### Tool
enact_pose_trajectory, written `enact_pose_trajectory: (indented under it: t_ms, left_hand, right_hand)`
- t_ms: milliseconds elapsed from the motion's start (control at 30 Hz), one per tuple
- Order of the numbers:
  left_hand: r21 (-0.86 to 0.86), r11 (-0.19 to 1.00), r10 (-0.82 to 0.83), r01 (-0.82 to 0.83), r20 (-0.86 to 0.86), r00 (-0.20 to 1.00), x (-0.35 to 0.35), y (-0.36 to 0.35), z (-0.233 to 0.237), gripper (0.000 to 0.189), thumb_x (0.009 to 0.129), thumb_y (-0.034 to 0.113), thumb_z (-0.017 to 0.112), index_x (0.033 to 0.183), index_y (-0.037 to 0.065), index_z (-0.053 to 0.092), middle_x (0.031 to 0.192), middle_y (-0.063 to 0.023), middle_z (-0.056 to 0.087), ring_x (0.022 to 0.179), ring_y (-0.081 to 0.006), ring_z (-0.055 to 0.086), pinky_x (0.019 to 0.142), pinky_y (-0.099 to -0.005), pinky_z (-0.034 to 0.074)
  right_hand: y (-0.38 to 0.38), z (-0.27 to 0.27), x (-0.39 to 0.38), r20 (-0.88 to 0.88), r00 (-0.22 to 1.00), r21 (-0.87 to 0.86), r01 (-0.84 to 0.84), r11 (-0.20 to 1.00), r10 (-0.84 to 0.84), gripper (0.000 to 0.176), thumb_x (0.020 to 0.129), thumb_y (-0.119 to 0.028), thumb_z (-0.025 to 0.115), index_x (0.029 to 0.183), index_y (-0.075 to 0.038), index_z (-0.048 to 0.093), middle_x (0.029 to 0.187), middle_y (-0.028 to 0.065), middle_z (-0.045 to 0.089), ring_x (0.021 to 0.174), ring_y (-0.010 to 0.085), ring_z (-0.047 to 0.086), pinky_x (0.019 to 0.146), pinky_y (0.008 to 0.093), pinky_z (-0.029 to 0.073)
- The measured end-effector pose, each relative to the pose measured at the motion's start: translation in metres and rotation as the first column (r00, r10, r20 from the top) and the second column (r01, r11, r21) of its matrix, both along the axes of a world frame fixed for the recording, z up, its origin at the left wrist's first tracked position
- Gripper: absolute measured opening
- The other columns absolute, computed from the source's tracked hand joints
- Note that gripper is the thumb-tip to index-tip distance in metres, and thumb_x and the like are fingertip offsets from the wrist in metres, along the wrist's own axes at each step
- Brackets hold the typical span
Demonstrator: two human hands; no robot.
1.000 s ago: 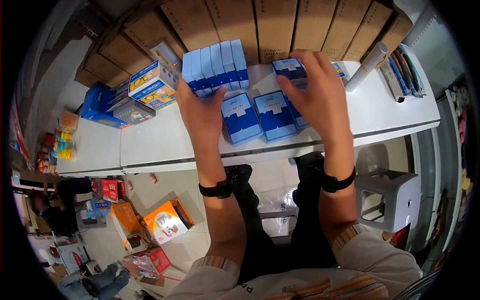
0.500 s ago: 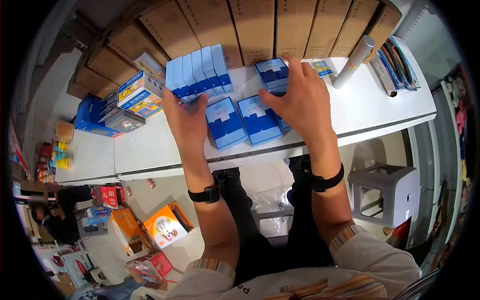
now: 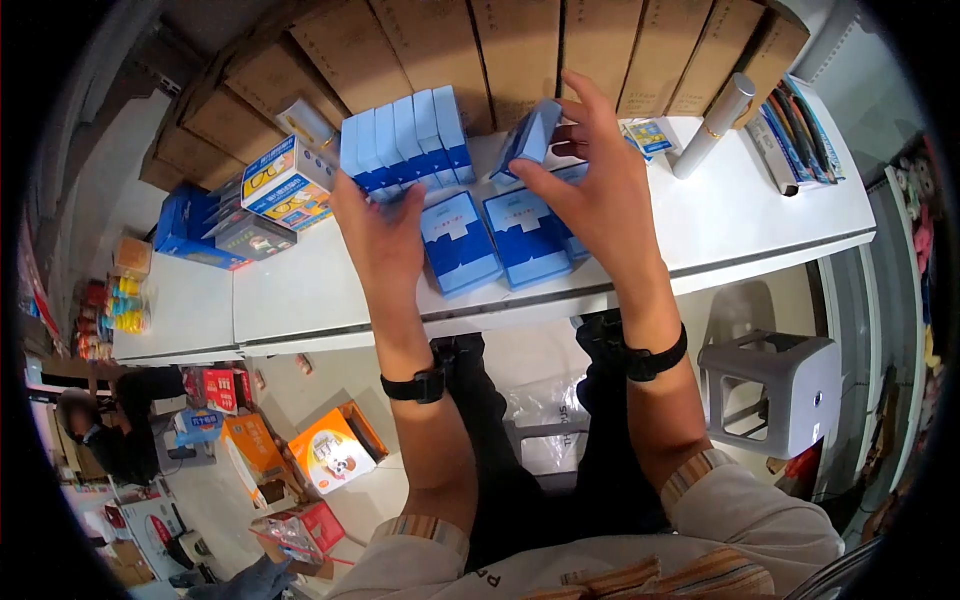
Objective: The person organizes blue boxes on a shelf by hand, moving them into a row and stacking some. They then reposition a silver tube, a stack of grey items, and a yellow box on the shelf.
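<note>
A small blue box (image 3: 530, 138) is tilted up on its edge, held between the thumb and fingers of my right hand (image 3: 610, 195). My left hand (image 3: 380, 240) is at the near side of a row of several upright light-and-dark-blue boxes (image 3: 405, 140). Its thumb and fingers are spread apart against the row's front, the fingertips partly hidden. Between my hands, two blue boxes lie flat, a left one (image 3: 460, 245) and a right one (image 3: 527, 240). More blue boxes show partly under and behind my right hand.
Brown cartons (image 3: 520, 60) line the back of the white table (image 3: 290, 295). A silver cylinder (image 3: 715, 125) stands at right, near upright booklets (image 3: 795, 140). Glasses-printed boxes (image 3: 290, 185) stand at left. A grey stool (image 3: 770, 390) and an orange carton (image 3: 335, 450) are on the floor; another person is far left.
My right hand has tipped up the blue box that lay flat at the back right. My left hand stays by the upright row. The view has shifted slightly.
</note>
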State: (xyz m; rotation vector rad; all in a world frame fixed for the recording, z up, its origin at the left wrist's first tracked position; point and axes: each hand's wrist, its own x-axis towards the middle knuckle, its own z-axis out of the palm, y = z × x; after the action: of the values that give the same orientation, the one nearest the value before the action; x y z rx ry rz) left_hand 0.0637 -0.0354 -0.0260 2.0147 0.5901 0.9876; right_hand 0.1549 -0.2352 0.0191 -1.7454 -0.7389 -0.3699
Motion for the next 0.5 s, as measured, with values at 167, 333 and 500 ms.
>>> enact_pose_trajectory:
  t_ms: [167, 333, 500]
  left_hand:
    - [0.083, 0.995, 0.059, -0.055, -0.048, 0.997, 0.0, -0.001, 0.001, 0.074, 0.083, 0.016, 0.084, 0.145, 0.009, 0.045, 0.132, -0.0157, 0.054, 0.12, -0.0281, 0.058, 0.098, -0.0405, 0.049]
    - [0.016, 0.998, 0.069, -0.068, -0.114, 0.991, -0.001, -0.009, 0.012, 0.075, 0.084, 0.011, 0.082, 0.147, 0.01, 0.044, 0.136, -0.0186, 0.049, 0.126, -0.0347, 0.054, 0.104, -0.0447, 0.048]
    - [0.001, 0.998, 0.057, -0.057, -0.113, 0.992, -0.001, -0.009, 0.011, 0.075, 0.084, 0.009, 0.081, 0.148, 0.01, 0.043, 0.137, -0.0201, 0.047, 0.128, -0.0376, 0.053, 0.108, -0.0468, 0.047]
  right_hand:
    - [0.01, -0.005, 0.0, -0.044, 0.996, -0.098, -0.081, 0.992, 0.077, 0.064, 0.082, -0.01, 0.08, 0.139, -0.004, 0.052, 0.121, 0.0236, 0.069, 0.103, 0.0382, 0.071, 0.086, 0.0409, 0.058]
    - [0.012, -0.011, -0.002, 0.01, 0.993, -0.23, -0.11, 0.967, 0.116, 0.055, 0.087, -0.009, 0.076, 0.139, -0.006, 0.057, 0.115, 0.0212, 0.072, 0.102, 0.0354, 0.072, 0.087, 0.0397, 0.057]
    - [0.009, -0.007, -0.003, 0.006, 0.993, -0.403, -0.107, 0.909, 0.119, 0.035, 0.089, -0.011, 0.073, 0.123, -0.003, 0.066, 0.108, 0.0206, 0.073, 0.096, 0.0356, 0.072, 0.084, 0.0407, 0.057]
